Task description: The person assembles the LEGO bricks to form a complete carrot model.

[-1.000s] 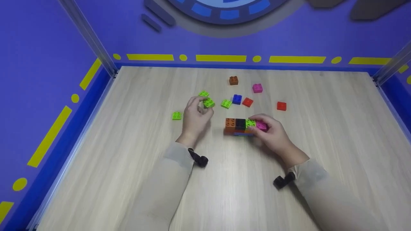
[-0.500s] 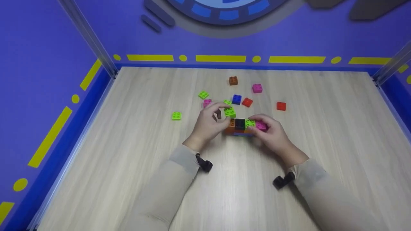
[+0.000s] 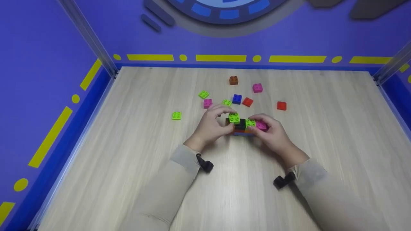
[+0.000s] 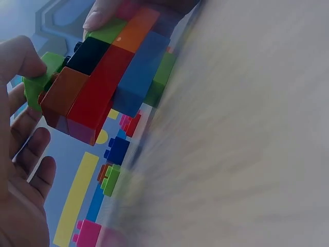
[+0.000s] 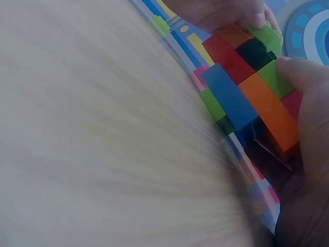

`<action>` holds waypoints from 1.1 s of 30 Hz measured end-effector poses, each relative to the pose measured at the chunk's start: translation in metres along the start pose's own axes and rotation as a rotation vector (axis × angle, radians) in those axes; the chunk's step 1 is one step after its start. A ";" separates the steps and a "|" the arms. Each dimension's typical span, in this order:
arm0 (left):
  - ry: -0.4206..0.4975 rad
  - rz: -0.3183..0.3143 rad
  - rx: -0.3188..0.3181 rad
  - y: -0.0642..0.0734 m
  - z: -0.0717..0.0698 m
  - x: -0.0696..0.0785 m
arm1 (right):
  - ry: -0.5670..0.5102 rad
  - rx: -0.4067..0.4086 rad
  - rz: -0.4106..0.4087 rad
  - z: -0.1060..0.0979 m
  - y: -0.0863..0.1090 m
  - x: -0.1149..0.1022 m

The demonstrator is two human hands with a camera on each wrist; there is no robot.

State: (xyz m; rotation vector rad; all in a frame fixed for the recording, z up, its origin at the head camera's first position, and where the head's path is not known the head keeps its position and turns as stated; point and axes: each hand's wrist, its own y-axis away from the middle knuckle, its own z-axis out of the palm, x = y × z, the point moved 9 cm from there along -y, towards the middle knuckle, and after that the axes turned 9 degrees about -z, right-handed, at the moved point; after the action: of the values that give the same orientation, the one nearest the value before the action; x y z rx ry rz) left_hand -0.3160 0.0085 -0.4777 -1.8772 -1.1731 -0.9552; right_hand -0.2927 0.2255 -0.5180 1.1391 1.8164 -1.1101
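Note:
A light green brick [image 3: 234, 118] is pinched between the thumb and fingers of my left hand [image 3: 212, 127]. In the left wrist view it sits tilted at the top of a layered brick stack, over the brown brick [image 4: 64, 91] and against the black brick [image 4: 88, 55]. Whether its studs are engaged I cannot tell. Below those run a red brick [image 4: 97, 87], an orange brick [image 5: 270, 113], a blue brick [image 5: 229, 98] and a green brick [image 5: 212, 104] at the bottom. My right hand [image 3: 273, 134] grips the stack's right end, around its green and pink top bricks.
Loose bricks lie behind the stack: pink [image 3: 207, 103], blue [image 3: 237, 99], red [image 3: 247, 102], brown [image 3: 233, 80] and several others. A lone green brick [image 3: 176, 115] lies to the left, a red one [image 3: 281, 106] to the right. Blue panels [image 3: 224, 45] border the wooden table [image 3: 144, 96].
My left hand has carried the green brick rightward and toward me, from among the loose bricks onto the stack's left part. A pink brick it had covered now shows. My right hand stays put.

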 end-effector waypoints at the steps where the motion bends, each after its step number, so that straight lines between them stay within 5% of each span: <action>1: 0.004 -0.005 -0.008 0.000 0.001 0.000 | -0.002 0.000 -0.002 0.000 0.000 0.000; 13: 0.075 -0.045 -0.061 0.002 0.007 -0.001 | -0.012 0.003 -0.016 0.000 0.000 -0.001; 23: 0.253 -0.112 -0.128 0.002 0.015 -0.008 | -0.015 0.002 -0.015 0.000 -0.001 0.000; 33: 0.271 -0.119 -0.147 0.001 0.016 -0.010 | -0.013 0.002 0.003 0.000 0.000 0.001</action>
State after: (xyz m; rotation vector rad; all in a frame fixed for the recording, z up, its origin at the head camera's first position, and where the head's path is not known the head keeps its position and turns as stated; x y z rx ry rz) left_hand -0.3145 0.0175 -0.4938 -1.7365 -1.0835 -1.3473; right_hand -0.2936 0.2258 -0.5192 1.1330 1.8040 -1.1155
